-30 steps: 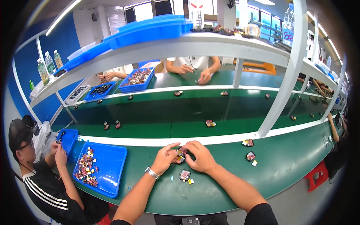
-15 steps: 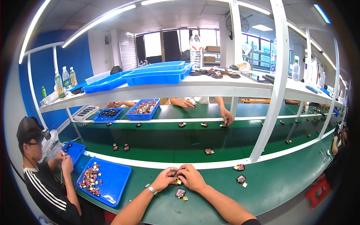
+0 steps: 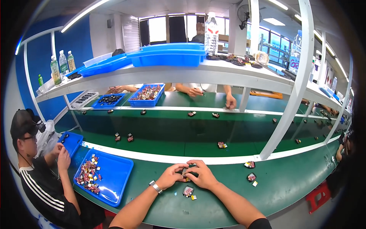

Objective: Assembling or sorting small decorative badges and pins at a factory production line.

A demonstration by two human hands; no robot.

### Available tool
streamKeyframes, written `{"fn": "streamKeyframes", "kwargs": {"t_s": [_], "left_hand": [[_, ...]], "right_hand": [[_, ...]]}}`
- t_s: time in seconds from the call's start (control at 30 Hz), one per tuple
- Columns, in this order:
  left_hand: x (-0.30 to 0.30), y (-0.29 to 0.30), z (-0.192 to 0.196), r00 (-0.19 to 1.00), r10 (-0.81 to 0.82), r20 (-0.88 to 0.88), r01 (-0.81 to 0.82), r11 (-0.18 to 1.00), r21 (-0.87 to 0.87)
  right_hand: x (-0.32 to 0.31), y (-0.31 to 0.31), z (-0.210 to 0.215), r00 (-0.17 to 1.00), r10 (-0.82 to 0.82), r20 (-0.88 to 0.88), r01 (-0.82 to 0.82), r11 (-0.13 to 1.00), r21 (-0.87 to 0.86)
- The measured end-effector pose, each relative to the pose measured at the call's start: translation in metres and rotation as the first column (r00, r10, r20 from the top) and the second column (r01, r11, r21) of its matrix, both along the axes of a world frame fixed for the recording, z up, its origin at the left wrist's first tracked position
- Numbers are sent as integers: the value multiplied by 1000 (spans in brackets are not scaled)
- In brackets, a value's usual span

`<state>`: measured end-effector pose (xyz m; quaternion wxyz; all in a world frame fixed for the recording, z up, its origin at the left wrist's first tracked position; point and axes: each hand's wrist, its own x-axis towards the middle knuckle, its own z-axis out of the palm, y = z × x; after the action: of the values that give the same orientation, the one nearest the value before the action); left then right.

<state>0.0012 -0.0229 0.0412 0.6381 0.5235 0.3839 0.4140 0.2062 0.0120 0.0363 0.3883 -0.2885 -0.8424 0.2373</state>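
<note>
Green table (image 3: 213,206) is seen from a raised view since a second ago, while both hands, left (image 3: 172,176) and right (image 3: 203,174), stay clamped together on one small part (image 3: 186,172), so assembly is judged ongoing.

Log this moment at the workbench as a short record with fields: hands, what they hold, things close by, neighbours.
left hand: on a small dark part, wristwatch on the wrist
right hand: closed on the same small part, fingers meeting the left hand's
just below the hands: another small part lying on the green bench
to the right: two more parts
to the left: blue tray with mixed small pieces
neighbour: person in a black cap at the left
</note>
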Motion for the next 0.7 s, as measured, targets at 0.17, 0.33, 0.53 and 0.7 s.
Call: {"fn": "streamKeyframes", "kwargs": {"t_s": [0.17, 0.33, 0.53, 0.7], "left_hand": [[-2, -1, -3, 999, -23, 32, 24, 1000, -13], [1, 0, -5, 999, -27, 35, 27, 1000, -3], [0, 5, -6, 999, -29, 44, 34, 993, -113], [7, 9, -9, 989, 11, 149, 9, 991, -131]], "right_hand": [[1, -4, 0, 1000, 0, 8, 0, 999, -32], [9, -1, 0, 998, 58, -6, -58, 998, -5], [12, 1, 0, 990, 137, 11, -137, 990, 20], [12, -1, 1, 1000, 11, 18, -10, 996, -87]]}}
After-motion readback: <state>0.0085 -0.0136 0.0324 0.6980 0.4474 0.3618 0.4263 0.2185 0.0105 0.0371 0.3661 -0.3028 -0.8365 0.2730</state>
